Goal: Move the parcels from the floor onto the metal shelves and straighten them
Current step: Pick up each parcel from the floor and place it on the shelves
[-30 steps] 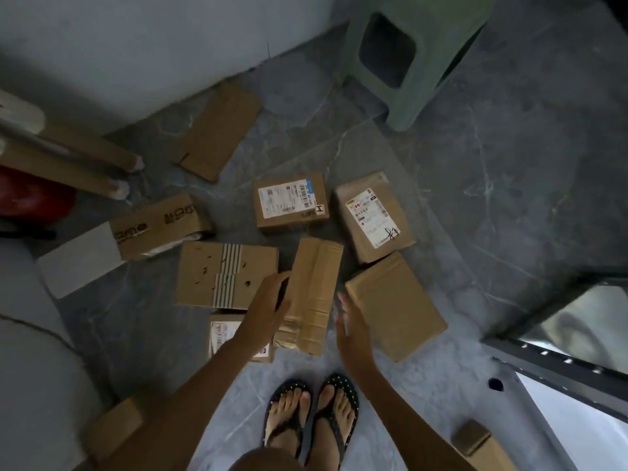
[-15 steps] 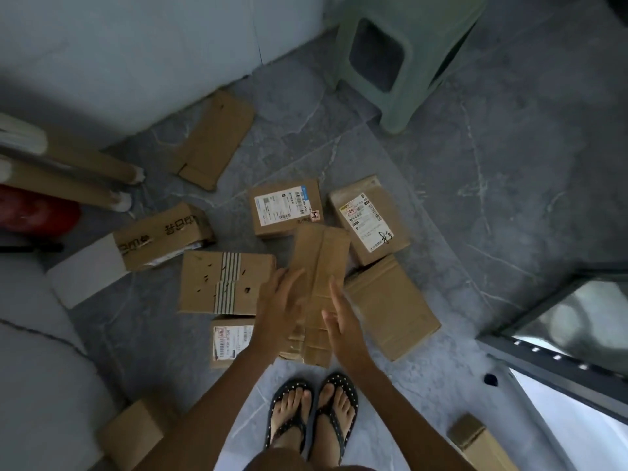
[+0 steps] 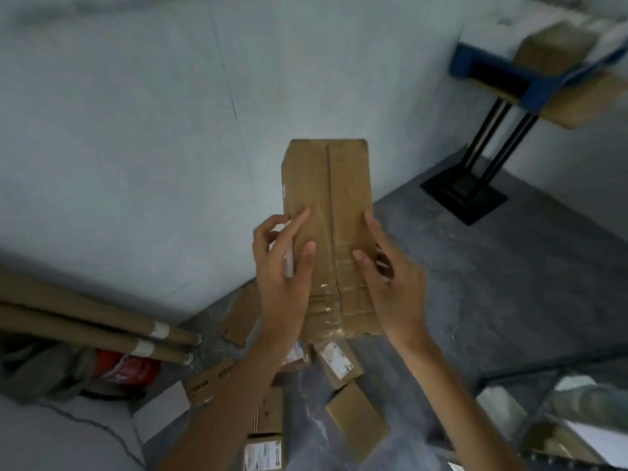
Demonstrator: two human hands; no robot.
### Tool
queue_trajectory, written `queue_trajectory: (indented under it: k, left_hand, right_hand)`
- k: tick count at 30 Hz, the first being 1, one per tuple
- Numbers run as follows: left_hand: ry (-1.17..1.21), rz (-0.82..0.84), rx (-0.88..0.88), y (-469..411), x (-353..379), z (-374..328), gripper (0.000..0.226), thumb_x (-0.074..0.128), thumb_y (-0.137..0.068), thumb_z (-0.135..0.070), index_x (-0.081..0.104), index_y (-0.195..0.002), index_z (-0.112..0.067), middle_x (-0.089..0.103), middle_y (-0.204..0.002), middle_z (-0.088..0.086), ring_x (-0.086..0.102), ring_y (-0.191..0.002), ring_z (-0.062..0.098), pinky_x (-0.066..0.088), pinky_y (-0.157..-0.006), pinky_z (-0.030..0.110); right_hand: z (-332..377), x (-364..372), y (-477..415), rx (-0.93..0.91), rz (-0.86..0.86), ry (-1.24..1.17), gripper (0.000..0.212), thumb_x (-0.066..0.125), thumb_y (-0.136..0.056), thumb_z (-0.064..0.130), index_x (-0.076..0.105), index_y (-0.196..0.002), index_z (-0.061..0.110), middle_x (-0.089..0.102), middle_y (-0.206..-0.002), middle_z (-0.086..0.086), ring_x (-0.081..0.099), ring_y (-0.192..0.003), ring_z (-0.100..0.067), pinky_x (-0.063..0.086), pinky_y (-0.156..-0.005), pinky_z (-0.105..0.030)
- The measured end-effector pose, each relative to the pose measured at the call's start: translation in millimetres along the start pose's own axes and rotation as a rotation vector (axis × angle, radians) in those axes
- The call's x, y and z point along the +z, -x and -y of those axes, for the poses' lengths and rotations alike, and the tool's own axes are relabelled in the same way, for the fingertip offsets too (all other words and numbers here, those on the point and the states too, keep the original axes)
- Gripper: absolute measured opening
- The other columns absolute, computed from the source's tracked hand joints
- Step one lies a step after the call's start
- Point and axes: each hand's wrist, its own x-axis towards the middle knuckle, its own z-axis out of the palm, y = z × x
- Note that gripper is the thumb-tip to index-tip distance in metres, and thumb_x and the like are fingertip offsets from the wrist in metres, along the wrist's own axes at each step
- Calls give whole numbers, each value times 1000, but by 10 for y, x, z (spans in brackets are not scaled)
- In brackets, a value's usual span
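Two bare forearms reach up from the bottom edge, and between them, below the wrists, several cardboard parcels lie scattered on the grey floor point(image 3: 509, 283): a plain brown parcel point(image 3: 356, 419) under the right forearm, a labelled parcel point(image 3: 338, 363) just beneath the heels of both hands, and a printed box point(image 3: 207, 385) beside the left forearm. The left hand point(image 3: 285, 283) and the right hand point(image 3: 390, 287) hold a tall, narrow parcel point(image 3: 326, 198) upright in the air between them, clear of the floor, its taped seam running straight up the middle. On the left hand, the thumb presses flat on the front face, the index finger stretches up along it, and the other fingers curl around the left edge. On the right hand, the thumb presses the front face near the seam, the index finger lies along the right edge, and the remaining fingers wrap behind, out of sight. The parcel's top rises well above all the fingertips. Off to the left of the left fingers, two long cardboard tubes point(image 3: 85, 321) lean low against a pale wall point(image 3: 136, 130), with a red object point(image 3: 125, 370) under them. Far beyond the right fingertips, up and to the right, a blue shelf beam point(image 3: 530, 86) on black posts carries blurred brown boxes point(image 3: 554, 45).
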Motion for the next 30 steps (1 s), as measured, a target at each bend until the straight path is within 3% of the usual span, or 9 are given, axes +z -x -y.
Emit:
queue_trajectory:
  k: [3, 6, 9, 12, 14, 18, 23, 28, 30]
  left_hand:
    - [116, -32, 126, -405, -85, -1143, 36, 56, -97, -23, 54, -133, -31, 40, -132, -5, 43, -131, 19, 46, -106, 44]
    - [205, 14, 223, -661, -191, -2019, 39, 57, -97, -21, 52, -135, -30, 35, -136, -2, 39, -133, 10, 44, -108, 34]
    - [229, 132, 315, -756, -320, -2652, 43, 56, -97, -11, 49, -138, -18, 27, -149, 4, 34, -134, -6, 36, -103, 10]
    - [252, 223, 396, -722, -455, -3057, 45, 57, -96, -12, 48, -139, -21, 23, -157, 0, 27, -141, -6, 31, -107, 9]
    - [255, 269, 439, -671, -550, -3247, 45, 56, -97, -11, 49, -140, -21, 24, -158, -3, 25, -143, -4, 28, -111, 11]
    - [306, 318, 466, -505, -720, -3444, 55, 54, -98, -11, 35, -149, -20, 27, -157, -5, 28, -141, -6, 30, -106, 8]
    - [850, 398, 176, -437, -984, -3547, 65, 61, -89, -27, 33, -147, -32, 53, -143, -2, 52, -130, 9, 50, -93, 23]
    - [444, 525, 240, -427, -1058, -3452, 51, 62, -92, -35, 40, -138, -41, 46, -135, -26, 54, -115, -14, 48, -85, 9]
    - [456, 649, 98, -429, -1083, -3412, 66, 67, -83, -49, 34, -140, -51, 43, -136, -25, 58, -115, -6, 54, -85, 20]
  right_hand:
    - [1074, -575, -448, -186, -101, 2, 49, 61, -92, 40, 45, -138, 40, 51, -122, 36, 59, -107, 7, 49, -94, -19]
    - [1872, -961, -654, -293, -178, -90, 48, 60, -91, 36, 48, -138, 37, 56, -118, 17, 59, -110, -7, 50, -97, -29]
    - [2480, -1240, -662, -340, -174, -156, 51, 62, -92, 26, 47, -140, 31, 47, -116, -3, 52, -113, -6, 41, -104, -21]
    - [2907, -1429, -491, -348, -110, -128, 61, 63, -94, 20, 35, -147, 29, 34, -137, -2, 37, -127, 6, 31, -103, -6]
    - [3095, -1487, -352, -326, -78, -157, 69, 60, -93, 25, 24, -151, 33, 23, -153, 2, 28, -137, 7, 32, -105, -8]
    - [3335, -1537, -98, -334, -60, -151, 68, 56, -96, 25, 20, -153, 37, 18, -159, 17, 15, -147, -2, 26, -120, -34]
    - [3506, -1584, 220, -323, -163, -271, 65, 53, -97, 20, 23, -152, 35, 26, -154, 25, 28, -139, 9, 34, -107, -11]
    - [3459, -1599, 439, -156, -253, -471, 64, 55, -89, 32, 32, -146, 47, 41, -144, 25, 51, -123, 5, 51, -92, -19]
    - [3428, -1573, 517, -127, -249, -456, 61, 53, -90, 33, 33, -145, 47, 43, -139, 30, 53, -121, 6, 51, -89, -18]
